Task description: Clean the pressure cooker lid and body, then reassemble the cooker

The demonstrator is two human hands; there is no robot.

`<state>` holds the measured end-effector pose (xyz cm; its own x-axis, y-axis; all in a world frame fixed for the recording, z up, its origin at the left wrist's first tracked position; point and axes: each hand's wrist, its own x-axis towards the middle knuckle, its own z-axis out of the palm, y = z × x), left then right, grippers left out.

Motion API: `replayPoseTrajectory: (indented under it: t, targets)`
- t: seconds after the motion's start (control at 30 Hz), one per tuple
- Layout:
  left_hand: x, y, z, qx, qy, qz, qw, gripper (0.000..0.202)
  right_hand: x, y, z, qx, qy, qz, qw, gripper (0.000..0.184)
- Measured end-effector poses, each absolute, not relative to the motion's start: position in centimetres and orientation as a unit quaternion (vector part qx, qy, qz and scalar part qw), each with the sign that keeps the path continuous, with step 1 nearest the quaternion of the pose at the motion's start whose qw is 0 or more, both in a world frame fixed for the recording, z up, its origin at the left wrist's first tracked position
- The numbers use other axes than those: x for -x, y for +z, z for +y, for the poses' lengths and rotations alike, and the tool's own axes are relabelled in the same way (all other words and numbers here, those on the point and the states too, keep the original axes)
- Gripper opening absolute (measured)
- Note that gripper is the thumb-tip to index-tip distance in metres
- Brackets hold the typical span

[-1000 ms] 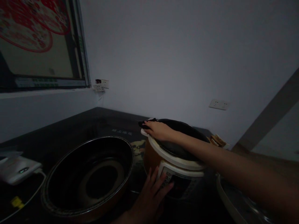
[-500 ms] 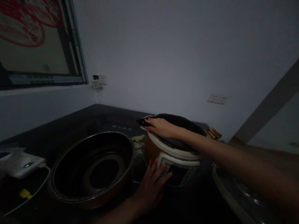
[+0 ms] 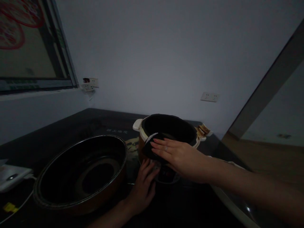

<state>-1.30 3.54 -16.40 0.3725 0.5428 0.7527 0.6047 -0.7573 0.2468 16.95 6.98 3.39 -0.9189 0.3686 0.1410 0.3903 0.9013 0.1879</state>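
An electric cooker (image 3: 142, 148) with a white rim and a dark inner pot (image 3: 163, 122) stands on the black surface, uncovered. My right hand (image 3: 177, 155), a ring on one finger, presses a black cloth (image 3: 152, 149) with a pale edge against the near side of the rim. The folded parts under the palm are hidden. Below it, my left hand (image 3: 143, 183) rests with fingers stretched out against the lower front of the cooker, beside its control panel (image 3: 167, 175).
Left of the cooker sits a large dark pan (image 3: 95, 171). A white device (image 3: 14, 177) with a cable and a yellow tag (image 3: 10, 207) lie farther left. A glass lid (image 3: 237, 202) is at lower right. Wall sockets (image 3: 210, 97) are behind.
My right hand has moved the black cloth from the cooker's left rim to the near front side, uncovering the pot's opening. My left hand stays against the front. The view has shifted slightly right.
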Motion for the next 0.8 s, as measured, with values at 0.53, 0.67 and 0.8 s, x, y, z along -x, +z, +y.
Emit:
replayPoseTrajectory:
  t: [0.53,0.67,0.8]
  targets:
    - [1.2,-6.5,3.9,0.744,-0.558,-0.369,0.021,0.045,-23.0,0.3,7.6,0.154,-0.113,-0.973,0.133,0.057]
    - [0.3,-3.4,5.7,0.740,-0.552,-0.379,-0.061,0.032,-18.5,-0.3,8.1,0.148,-0.151,-0.965,0.157,0.045]
    - [0.0,-2.1,7.3,0.748,-0.543,-0.380,-0.013,0.030,-17.6,-1.1,7.8,0.172,-0.181,-0.949,0.193,0.043]
